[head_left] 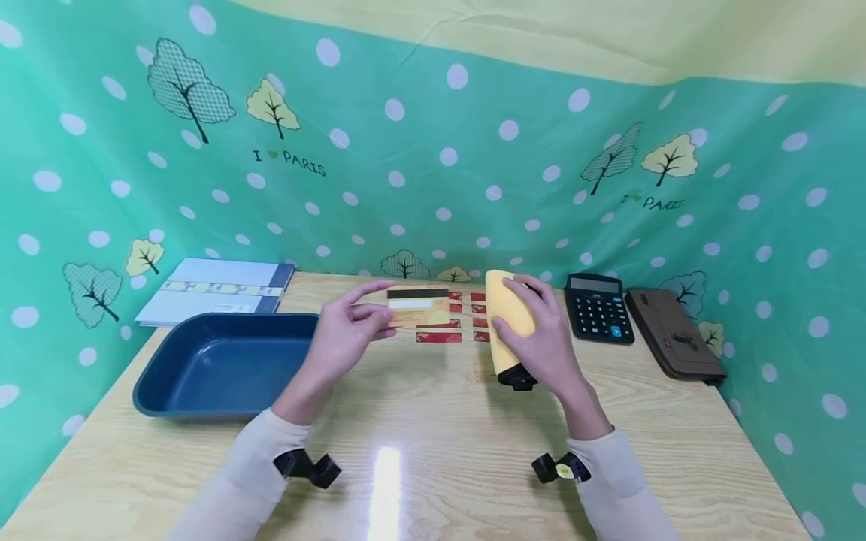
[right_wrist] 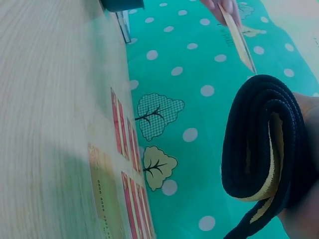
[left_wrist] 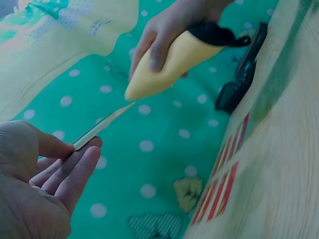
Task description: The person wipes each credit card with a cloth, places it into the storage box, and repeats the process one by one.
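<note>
My left hand pinches a bank card between thumb and fingers, raised above the table. Its back, with a black magnetic stripe and a white panel, faces me in the head view; the left wrist view shows this card nearly edge-on. To the right, my right hand grips a folded yellow cloth, also off the table. The right wrist view shows the black end of this cloth, folded in several layers. Card and cloth are held apart, with a gap between them in the head view.
Two columns of red strips lie on the table behind the hands, beside a gold card. A blue basin and a grey-white folder are on the left. A calculator and brown zip case are right.
</note>
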`<state>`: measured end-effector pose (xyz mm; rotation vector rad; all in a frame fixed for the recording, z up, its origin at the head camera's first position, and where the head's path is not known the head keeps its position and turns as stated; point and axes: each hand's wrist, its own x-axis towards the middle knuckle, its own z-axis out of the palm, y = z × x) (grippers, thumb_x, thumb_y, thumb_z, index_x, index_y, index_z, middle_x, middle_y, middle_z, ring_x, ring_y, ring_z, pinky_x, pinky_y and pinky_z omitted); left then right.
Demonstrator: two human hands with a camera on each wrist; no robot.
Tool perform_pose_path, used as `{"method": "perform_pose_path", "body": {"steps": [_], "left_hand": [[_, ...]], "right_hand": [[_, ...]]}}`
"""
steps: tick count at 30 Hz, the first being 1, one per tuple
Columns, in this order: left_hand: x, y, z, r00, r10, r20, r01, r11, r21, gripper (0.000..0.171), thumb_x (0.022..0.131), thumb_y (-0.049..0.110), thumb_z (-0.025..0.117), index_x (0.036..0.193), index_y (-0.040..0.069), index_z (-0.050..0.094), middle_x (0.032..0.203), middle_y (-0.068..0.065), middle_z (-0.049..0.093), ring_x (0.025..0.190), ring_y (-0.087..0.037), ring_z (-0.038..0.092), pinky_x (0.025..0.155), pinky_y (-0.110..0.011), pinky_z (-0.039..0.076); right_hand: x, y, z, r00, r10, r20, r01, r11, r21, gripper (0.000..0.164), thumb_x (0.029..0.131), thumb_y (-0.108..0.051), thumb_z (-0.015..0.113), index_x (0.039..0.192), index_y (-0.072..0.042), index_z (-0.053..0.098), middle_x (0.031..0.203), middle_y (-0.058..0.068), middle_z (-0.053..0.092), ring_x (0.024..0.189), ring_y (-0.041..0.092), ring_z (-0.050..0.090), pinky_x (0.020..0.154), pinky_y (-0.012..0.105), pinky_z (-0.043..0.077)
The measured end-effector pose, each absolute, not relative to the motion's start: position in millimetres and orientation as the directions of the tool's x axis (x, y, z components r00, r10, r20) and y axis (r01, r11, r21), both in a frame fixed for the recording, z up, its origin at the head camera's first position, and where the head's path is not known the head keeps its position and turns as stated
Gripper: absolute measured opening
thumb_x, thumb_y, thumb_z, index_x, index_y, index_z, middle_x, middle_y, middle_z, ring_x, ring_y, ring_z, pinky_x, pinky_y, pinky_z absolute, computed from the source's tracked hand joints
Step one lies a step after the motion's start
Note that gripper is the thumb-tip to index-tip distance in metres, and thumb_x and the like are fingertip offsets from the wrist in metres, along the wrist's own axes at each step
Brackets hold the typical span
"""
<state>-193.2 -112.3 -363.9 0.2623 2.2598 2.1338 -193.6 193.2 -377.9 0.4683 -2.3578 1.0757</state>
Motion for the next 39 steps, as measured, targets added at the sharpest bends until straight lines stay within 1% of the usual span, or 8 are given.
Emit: {"method": "perform_pose_path", "body": {"steps": [7,10,12,17,20,23,30,39], "left_hand": [[-182.7,-166.4,-357.9,-0.989,0.097,0.115,0.132,0.190,0.973,0.044,0.105,0.011,0.059,0.149,0.010,0.054,0.120,-0.033,0.070,0.094,-0.015,0.078,0.085,-0.029,0.065],[-177.5,-190.1,-356.5,-0.989,0.080,0.126,0.141,0.239,0.961,0.045,0.106,0.015,0.058,0.150,0.008,0.052,0.121,-0.031,0.070,0.094,-0.010,0.077,0.084,-0.027,0.065],[-174.5,-205.3,-357.1,-0.991,0.063,0.120,0.133,0.276,0.952,0.047,0.107,0.018,0.058,0.151,0.007,0.050,0.119,-0.023,0.073,0.093,-0.007,0.077,0.084,-0.025,0.064],[-171.2,-241.3,-365.4,-0.996,0.036,0.084,0.091,0.343,0.935,0.051,0.107,0.023,0.057,0.154,0.007,0.046,0.105,0.008,0.077,0.092,-0.008,0.078,0.082,-0.022,0.063],[-170.7,-261.1,-372.8,-0.998,0.048,0.039,0.053,0.341,0.939,0.053,0.108,0.022,0.055,0.156,0.004,0.041,0.101,0.014,0.076,0.092,-0.008,0.078,0.084,-0.024,0.064],[-170.1,-280.1,-380.0,-0.997,0.075,-0.016,0.012,0.355,0.935,0.055,0.109,0.019,0.053,0.158,0.000,0.036,0.104,0.010,0.076,0.093,-0.007,0.077,0.086,-0.026,0.064],[-175.2,-311.5,-392.6,-0.978,0.144,-0.152,-0.086,0.389,0.917,0.057,0.108,0.008,0.051,0.158,-0.007,0.029,0.125,-0.015,0.069,0.095,-0.007,0.076,0.088,-0.031,0.064],[-182.3,-328.1,-396.9,-0.945,0.187,-0.267,-0.174,0.405,0.898,0.059,0.106,0.002,0.050,0.158,-0.009,0.024,0.123,-0.018,0.069,0.096,-0.015,0.077,0.090,-0.035,0.064]], "right_hand": [[-192.3,195.3,-375.2,-0.833,-0.096,0.545,-0.477,0.625,-0.618,0.060,0.086,-0.013,0.082,0.143,-0.017,0.062,0.151,0.009,0.051,0.133,0.030,0.052,0.094,0.042,0.053],[-192.1,196.3,-374.1,-0.837,-0.096,0.539,-0.471,0.628,-0.619,0.060,0.087,-0.013,0.082,0.143,-0.017,0.062,0.151,0.009,0.051,0.131,0.031,0.053,0.092,0.042,0.053],[-192.0,197.1,-373.9,-0.840,-0.095,0.534,-0.466,0.631,-0.621,0.060,0.087,-0.014,0.082,0.144,-0.018,0.062,0.151,0.009,0.050,0.130,0.030,0.054,0.089,0.040,0.053],[-192.1,198.1,-373.7,-0.848,-0.093,0.522,-0.456,0.629,-0.630,0.060,0.088,-0.014,0.082,0.144,-0.019,0.061,0.152,0.009,0.050,0.127,0.030,0.054,0.086,0.037,0.052],[-192.1,198.3,-373.7,-0.851,-0.094,0.517,-0.455,0.624,-0.636,0.060,0.088,-0.014,0.082,0.144,-0.018,0.061,0.151,0.009,0.050,0.127,0.029,0.053,0.086,0.037,0.051],[-192.1,198.5,-373.6,-0.853,-0.094,0.514,-0.454,0.620,-0.640,0.060,0.088,-0.014,0.082,0.144,-0.018,0.061,0.151,0.009,0.050,0.127,0.029,0.053,0.086,0.038,0.051],[-192.8,199.8,-373.8,-0.853,-0.094,0.513,-0.454,0.617,-0.643,0.061,0.088,-0.014,0.082,0.144,-0.019,0.061,0.152,0.009,0.050,0.129,0.030,0.052,0.087,0.041,0.052],[-192.9,201.0,-373.6,-0.853,-0.088,0.514,-0.452,0.618,-0.643,0.060,0.087,-0.015,0.082,0.144,-0.019,0.062,0.151,0.008,0.050,0.125,0.029,0.052,0.083,0.038,0.051]]}}
